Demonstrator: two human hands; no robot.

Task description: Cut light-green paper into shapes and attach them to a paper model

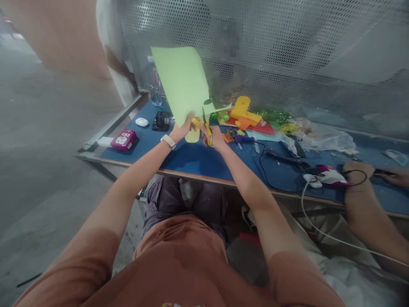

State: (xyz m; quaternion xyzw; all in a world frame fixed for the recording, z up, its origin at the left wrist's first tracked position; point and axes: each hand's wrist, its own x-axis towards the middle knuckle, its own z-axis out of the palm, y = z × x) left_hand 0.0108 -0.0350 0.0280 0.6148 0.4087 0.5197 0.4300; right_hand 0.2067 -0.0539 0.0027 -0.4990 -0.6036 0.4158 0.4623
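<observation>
A large light green sheet of paper [180,76] stands up in front of me, its lower edge gripped by my left hand [185,125]. In my right hand [214,137] is a pair of scissors [209,135] with yellow handles and dark blades. The blades lie at the sheet's lower right, where a narrow strip of the paper sticks out to the right. Below my left fingers a rounded yellow piece [192,136] shows; whether it is held with the sheet I cannot tell. My fingers partly cover the scissor handles.
On the blue table [191,160] at left are a purple tissue pack [125,140], a white mouse-shaped item [142,122], a black object [162,121] and a water bottle [154,83]. Yellow cutouts [243,111], a glue gun [244,139], cables and plastic bags [326,135] lie right, beside another person's arm [361,204].
</observation>
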